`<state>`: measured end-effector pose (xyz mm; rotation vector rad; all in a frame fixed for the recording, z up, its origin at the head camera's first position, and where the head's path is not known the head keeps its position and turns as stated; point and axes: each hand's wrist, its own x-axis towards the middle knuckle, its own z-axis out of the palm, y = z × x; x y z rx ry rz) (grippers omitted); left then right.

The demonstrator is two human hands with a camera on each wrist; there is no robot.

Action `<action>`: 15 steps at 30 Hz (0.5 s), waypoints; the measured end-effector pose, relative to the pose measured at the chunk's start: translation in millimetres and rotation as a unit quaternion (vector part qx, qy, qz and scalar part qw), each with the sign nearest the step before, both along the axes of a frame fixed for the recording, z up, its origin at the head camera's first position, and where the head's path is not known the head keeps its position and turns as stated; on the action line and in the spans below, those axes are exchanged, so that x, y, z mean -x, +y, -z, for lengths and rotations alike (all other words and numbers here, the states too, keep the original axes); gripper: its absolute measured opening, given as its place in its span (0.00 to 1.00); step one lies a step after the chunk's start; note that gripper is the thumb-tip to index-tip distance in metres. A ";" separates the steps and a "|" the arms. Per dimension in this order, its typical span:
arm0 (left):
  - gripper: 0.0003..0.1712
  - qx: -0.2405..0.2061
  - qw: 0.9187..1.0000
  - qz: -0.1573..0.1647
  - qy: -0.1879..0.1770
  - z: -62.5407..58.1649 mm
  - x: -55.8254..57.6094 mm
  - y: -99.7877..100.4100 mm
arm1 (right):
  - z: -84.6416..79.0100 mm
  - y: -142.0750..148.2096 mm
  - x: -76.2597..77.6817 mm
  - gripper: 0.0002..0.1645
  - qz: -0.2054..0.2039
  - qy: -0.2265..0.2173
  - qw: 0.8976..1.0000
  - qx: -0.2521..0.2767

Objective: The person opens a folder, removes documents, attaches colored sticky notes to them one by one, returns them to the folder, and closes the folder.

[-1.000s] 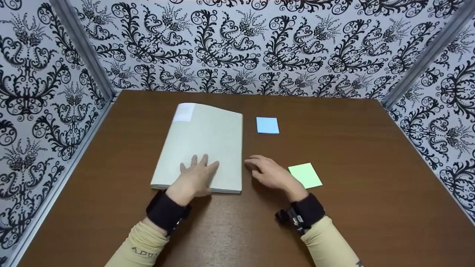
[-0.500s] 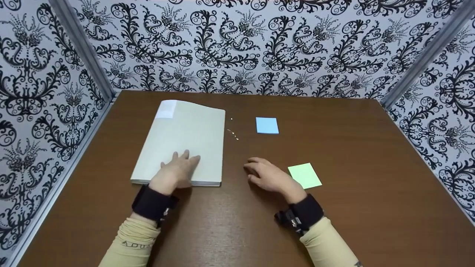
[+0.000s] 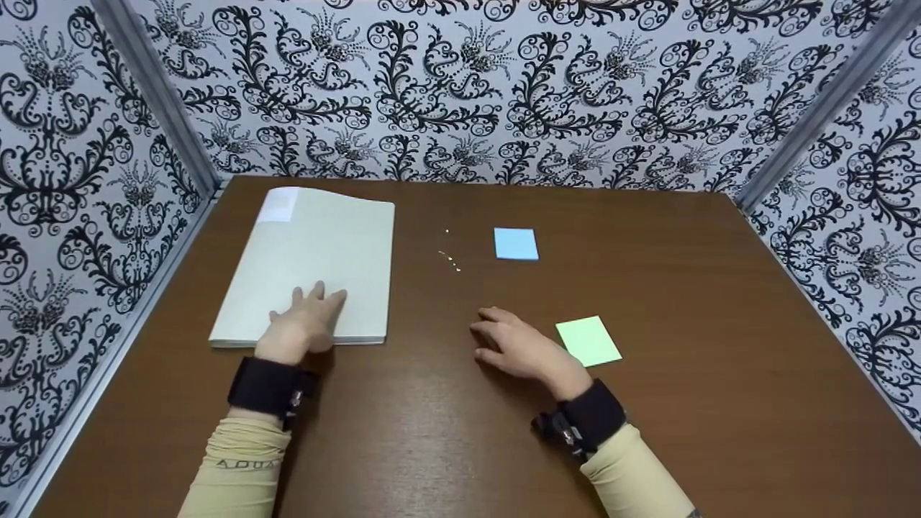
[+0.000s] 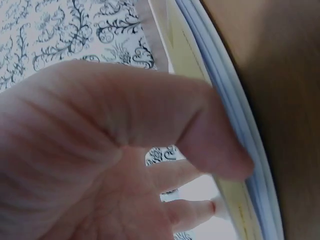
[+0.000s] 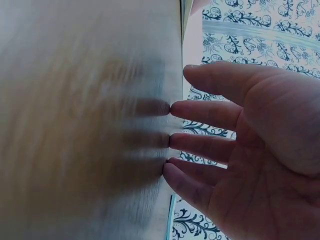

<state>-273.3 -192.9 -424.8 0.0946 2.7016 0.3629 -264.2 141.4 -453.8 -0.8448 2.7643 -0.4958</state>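
Observation:
A pale grey-green folder [image 3: 316, 266] with a white label on its far left corner lies closed on the table's left side. On its cover near the front edge rests my left hand [image 3: 304, 324], fingers spread. In the left wrist view the thumb [image 4: 215, 135] touches the folder's layered edge [image 4: 250, 140]. My right hand [image 3: 522, 349] rests on the table, fingers loosely bent and holding nothing; in the right wrist view its fingertips [image 5: 175, 108] touch the tabletop. Beside it lies a light green sticky note [image 3: 591, 342]. A blue sticky note [image 3: 516, 244] lies farther back.
Several tiny pale specks [image 3: 450, 260] show on the brown table [image 3: 683, 288] between the folder and the blue note. Patterned walls [image 3: 460, 86] with grey corner posts stand at the back and both sides.
My left hand has slid the folder left and slightly back across the table. Pale specks now show where it lay. The right hand has barely moved; both sticky notes stay in place.

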 end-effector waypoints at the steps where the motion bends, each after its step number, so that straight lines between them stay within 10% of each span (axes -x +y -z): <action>1: 0.47 0.002 1.000 -0.002 0.000 0.2 0.6 -1.5 | 0.0 -0.3 -0.6 0.30 0.001 0.000 1.000 0.001; 15: 0.47 -0.003 0.996 0.026 0.081 -10.4 -0.9 2.5 | -7.6 -10.8 -11.3 0.44 0.071 0.104 0.992 0.003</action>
